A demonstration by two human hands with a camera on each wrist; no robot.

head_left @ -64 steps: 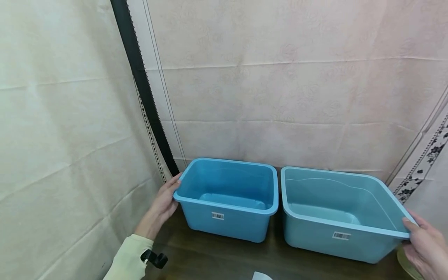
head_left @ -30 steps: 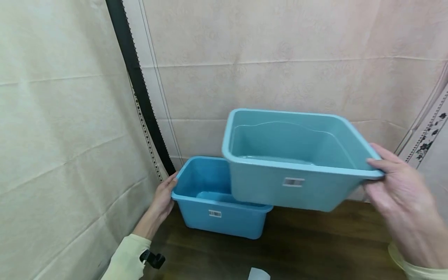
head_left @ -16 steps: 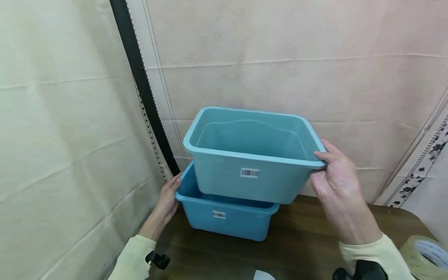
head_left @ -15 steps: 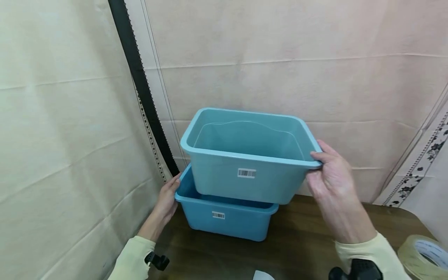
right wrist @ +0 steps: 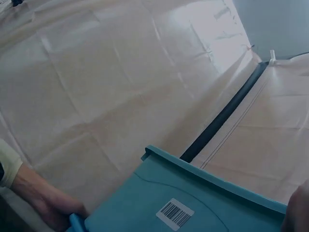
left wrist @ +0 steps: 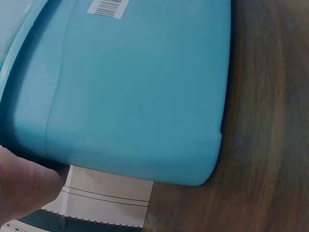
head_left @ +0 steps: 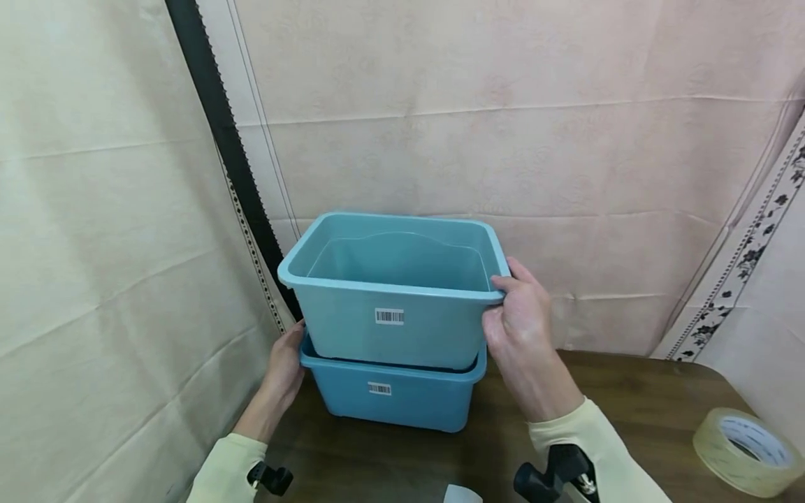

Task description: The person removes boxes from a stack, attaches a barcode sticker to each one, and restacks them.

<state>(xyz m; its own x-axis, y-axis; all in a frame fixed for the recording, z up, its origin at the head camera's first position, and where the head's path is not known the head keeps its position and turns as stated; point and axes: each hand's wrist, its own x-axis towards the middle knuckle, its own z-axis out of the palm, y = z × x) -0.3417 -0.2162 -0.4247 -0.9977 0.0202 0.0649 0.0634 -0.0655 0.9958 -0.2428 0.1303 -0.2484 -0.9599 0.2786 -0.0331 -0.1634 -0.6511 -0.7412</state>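
A lighter teal plastic bin (head_left: 339,321) sits partly lowered into a bluer bin (head_left: 415,405), its rim well above the lower one's. My right hand (head_left: 522,325) grips the upper bin's right end, thumb over the rim and fingers beneath. At the left end of the lower bin, my left hand (head_left: 284,367) holds the rim; the upper bin covers part of its fingertips. The left wrist view shows this hand (left wrist: 29,183) against the lower bin's wall (left wrist: 140,96). Both bins carry a barcode label on the front. In the right wrist view the upper bin (right wrist: 140,208) appears from its labelled side.
The bins stand on a dark wooden table (head_left: 616,391) near its back, close to the cloth wall (head_left: 503,154). A roll of clear tape (head_left: 720,461) lies at the right. Something small and white (head_left: 462,494) shows at the bottom edge.
My right hand lifted the lighter bin from the table on the right, carried it left over the bluer bin, and lowered it partly inside. The left hand kept its place on the lower rim.
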